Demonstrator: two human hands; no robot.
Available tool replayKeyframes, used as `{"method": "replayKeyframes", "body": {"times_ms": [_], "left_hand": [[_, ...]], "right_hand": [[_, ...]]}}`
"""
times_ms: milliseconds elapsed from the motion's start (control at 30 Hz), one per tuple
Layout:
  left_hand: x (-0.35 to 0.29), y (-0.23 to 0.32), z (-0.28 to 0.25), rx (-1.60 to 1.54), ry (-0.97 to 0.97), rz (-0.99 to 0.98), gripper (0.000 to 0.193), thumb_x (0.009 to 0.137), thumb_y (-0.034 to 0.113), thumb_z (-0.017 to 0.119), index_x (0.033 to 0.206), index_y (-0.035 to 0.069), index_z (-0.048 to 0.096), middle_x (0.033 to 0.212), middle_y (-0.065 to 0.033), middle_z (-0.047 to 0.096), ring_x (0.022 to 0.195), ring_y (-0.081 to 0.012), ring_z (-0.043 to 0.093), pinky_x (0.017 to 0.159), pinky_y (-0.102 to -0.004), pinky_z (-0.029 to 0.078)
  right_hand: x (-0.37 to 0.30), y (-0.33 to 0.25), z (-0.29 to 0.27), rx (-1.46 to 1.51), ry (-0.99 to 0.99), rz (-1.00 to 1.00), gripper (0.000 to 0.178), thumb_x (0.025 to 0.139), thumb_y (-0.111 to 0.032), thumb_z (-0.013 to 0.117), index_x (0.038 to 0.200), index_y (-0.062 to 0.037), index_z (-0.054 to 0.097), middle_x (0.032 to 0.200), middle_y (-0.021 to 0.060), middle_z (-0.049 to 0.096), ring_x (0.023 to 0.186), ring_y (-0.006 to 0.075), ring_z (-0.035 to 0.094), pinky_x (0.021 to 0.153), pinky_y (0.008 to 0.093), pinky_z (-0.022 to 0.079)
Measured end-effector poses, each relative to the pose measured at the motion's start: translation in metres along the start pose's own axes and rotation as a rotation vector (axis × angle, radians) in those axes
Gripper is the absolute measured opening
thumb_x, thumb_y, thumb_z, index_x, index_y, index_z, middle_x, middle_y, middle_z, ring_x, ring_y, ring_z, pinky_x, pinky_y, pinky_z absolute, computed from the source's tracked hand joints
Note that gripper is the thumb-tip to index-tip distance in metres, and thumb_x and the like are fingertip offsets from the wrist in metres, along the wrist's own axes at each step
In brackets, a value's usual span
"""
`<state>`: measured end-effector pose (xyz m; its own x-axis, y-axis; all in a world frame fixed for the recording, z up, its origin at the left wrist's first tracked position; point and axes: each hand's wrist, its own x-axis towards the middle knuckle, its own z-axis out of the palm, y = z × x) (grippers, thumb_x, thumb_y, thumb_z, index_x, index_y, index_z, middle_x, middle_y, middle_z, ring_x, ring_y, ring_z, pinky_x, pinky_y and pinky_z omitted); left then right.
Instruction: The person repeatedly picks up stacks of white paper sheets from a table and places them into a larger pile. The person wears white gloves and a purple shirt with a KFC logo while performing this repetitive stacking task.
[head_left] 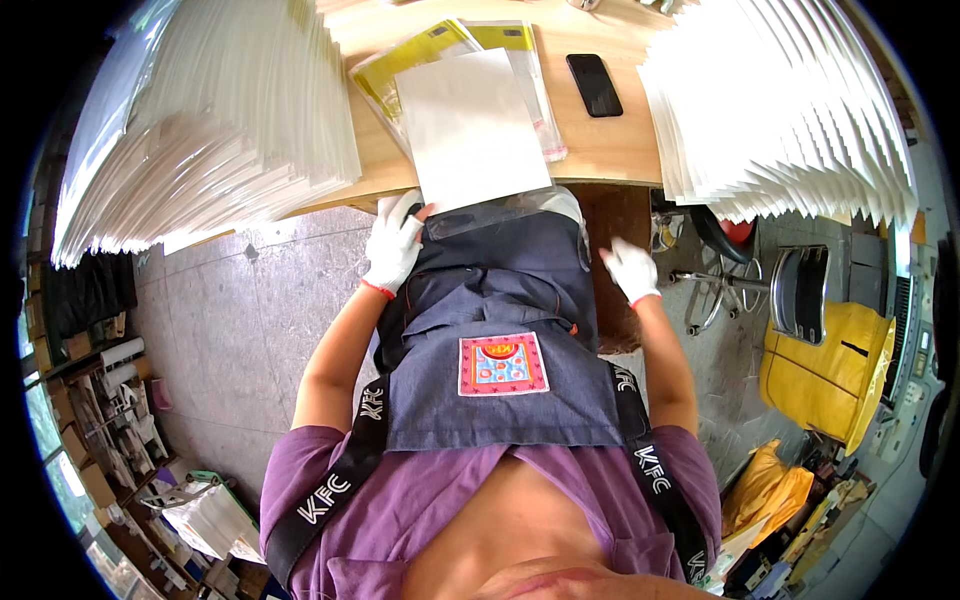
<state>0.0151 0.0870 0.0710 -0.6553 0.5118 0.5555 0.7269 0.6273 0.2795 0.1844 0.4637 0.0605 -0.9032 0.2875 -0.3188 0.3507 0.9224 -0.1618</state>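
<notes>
My left hand (394, 246), in a white glove with a red cuff and bare fingertips, is closed at the near left corner of a white sheet (472, 125). It pinches the edge of a clear plastic sleeve (490, 214), which shows below the sheet and hangs over my lap. Whether the sheet lies inside the sleeve I cannot tell. Under the sheet, clear bags with yellow-green printed ends (425, 50) lie on the wooden table (610, 150). My right hand (632, 270), gloved alike, hovers right of my lap, apart from the sheet; motion smears its fingers.
Tall fanned stacks of white plastic-sleeved sheets stand at the left (220, 110) and right (775, 110) of the table. A black phone (594, 86) lies near the right stack. A wheeled chair (798, 295) and a yellow cabinet-like object (820, 375) stand to my right; shelves (115, 400) line the left.
</notes>
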Motion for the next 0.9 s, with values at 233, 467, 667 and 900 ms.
{"method": "replayKeyframes", "body": {"times_ms": [233,467,667,900], "left_hand": [[0.008,-0.005,0.019,-0.096,-0.004,0.079,0.017,0.066,0.013,0.074,0.077,0.012,0.061,0.089,-0.0036,0.058,0.085,-0.0265,0.055,0.072,-0.035,0.044],[-0.02,-0.002,0.031,-1.014,0.138,-1.079,0.015,0.083,0.005,0.06,0.097,0.008,0.057,0.088,-0.0007,0.057,0.078,-0.0148,0.058,0.067,-0.0281,0.049],[-0.028,-0.029,0.017,-1.473,0.119,-1.346,0.026,0.087,0.008,0.052,0.112,0.008,0.051,0.102,-0.006,0.057,0.081,-0.0173,0.059,0.067,-0.0333,0.053],[-0.003,-0.041,-0.022,-1.432,-0.031,-1.195,0.025,0.088,0.005,0.046,0.112,0.002,0.051,0.1,-0.0078,0.059,0.081,-0.0168,0.06,0.065,-0.0346,0.056]], "right_hand": [[0.074,-0.102,-0.028,0.09,0.401,-0.554,0.035,0.065,-0.025,0.071,0.095,-0.0127,0.057,0.108,0.0036,0.055,0.106,0.0239,0.051,0.088,0.037,0.039],[0.093,-0.112,0.017,0.888,0.17,0.164,0.026,0.077,-0.026,0.062,0.08,-0.0003,0.056,0.079,0.0178,0.062,0.074,0.0301,0.059,0.069,0.0362,0.045],[0.069,-0.061,0.015,0.611,-0.171,0.18,0.041,0.086,-0.045,0.051,0.078,-0.0063,0.064,0.054,0.0043,0.054,0.045,0.0133,0.052,0.044,0.0304,0.039],[0.088,-0.11,0.005,1.697,-0.265,0.192,0.021,0.089,-0.019,0.048,0.096,-0.0036,0.059,0.063,0.0009,0.054,0.043,0.0076,0.043,0.039,0.021,0.036]]}}
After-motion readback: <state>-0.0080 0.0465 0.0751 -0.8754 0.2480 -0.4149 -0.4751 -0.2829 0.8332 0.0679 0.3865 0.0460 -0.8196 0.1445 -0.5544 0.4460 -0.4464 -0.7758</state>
